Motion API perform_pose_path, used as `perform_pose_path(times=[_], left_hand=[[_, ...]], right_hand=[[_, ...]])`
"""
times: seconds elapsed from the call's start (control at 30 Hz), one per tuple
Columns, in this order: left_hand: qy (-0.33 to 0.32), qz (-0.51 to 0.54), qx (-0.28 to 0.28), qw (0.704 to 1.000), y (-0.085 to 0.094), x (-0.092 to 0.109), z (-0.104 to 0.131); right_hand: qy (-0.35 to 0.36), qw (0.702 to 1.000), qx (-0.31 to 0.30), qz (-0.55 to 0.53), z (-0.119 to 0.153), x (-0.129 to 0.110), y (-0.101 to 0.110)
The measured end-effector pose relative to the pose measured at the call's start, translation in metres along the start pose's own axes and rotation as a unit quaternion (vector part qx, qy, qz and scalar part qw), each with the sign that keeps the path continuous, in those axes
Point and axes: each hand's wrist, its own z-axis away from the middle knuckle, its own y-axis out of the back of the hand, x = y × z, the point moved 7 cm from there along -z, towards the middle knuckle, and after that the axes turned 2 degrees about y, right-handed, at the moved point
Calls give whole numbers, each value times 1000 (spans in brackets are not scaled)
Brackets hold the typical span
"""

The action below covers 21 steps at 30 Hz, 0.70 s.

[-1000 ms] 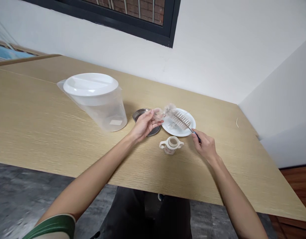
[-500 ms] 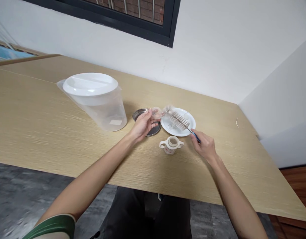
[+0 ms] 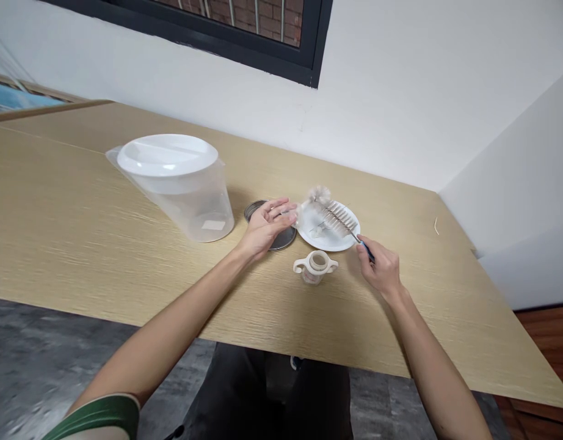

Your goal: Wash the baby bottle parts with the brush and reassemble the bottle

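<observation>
My right hand (image 3: 381,264) is closed round the blue handle of a bottle brush (image 3: 339,219), whose white bristles hang over a white plate (image 3: 334,245). In my left hand (image 3: 266,227), a small translucent bottle cap (image 3: 298,215) is pinched at the fingertips, partly hidden by them. The brush's tufted tip is close to the cap, above the plate's left rim. Below that hand lies a round metal tray (image 3: 288,239), partly covered by the fingers. A small baby bottle (image 3: 312,275) with two white handles stands uncapped in front of the plate. Thin clear pieces lie on the plate.
A translucent pitcher (image 3: 194,205) with a white lid stands left of the metal tray. A short white strip (image 3: 436,226) lies on the wooden table (image 3: 126,263) at the right. The white wall (image 3: 377,110) borders the table's far edge.
My left hand has turned over, so its back now faces up and the cap is tilted. The brush has drawn slightly right and away from the cap, along with my right hand.
</observation>
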Motion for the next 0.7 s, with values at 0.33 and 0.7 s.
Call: perform_pose_path(times=[0.33, 0.7], left_hand=[[-64, -87, -25, 994, -6, 6, 1], [-57, -67, -13, 996, -7, 8, 4]], right_hand=[[33, 999, -37, -8, -1, -7, -4], [48, 997, -38, -48, -2, -7, 3]])
